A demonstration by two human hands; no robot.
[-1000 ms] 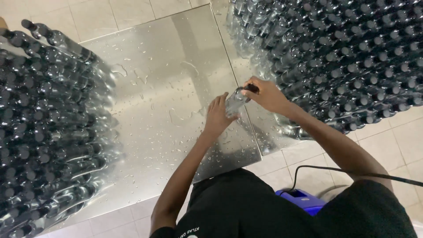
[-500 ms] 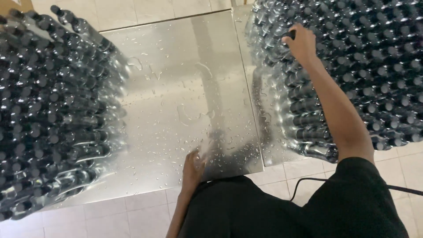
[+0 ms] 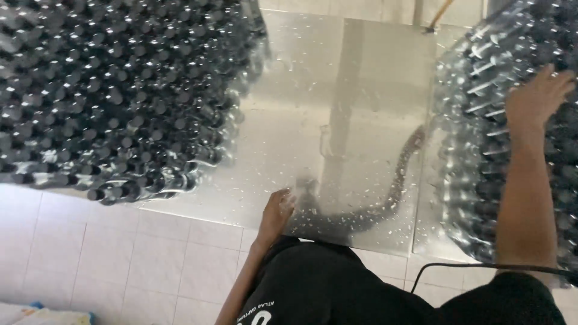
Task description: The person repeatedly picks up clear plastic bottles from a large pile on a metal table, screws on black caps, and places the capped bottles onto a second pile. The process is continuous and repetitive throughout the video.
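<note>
Left hand [image 3: 278,212] rests open on the wet sheet's [image 3: 355,102] 6 o'clock edge; right hand [image 3: 537,99], at 3, lies spread on bottles [image 3: 481,78], gripping nothing.

Right hand [image 3: 536,99] on stacked bottles [image 3: 481,120], left hand [image 3: 276,213] on wet steel table [image 3: 361,108].

A wet stainless steel table [image 3: 355,108] carries everything here, its sheet top beaded with water drops and joined by a seam towards the right. A dense mass of dark-capped clear bottles [image 3: 114,90] stands on its left part. Another block of bottles [image 3: 481,150] covers its right side.
</note>
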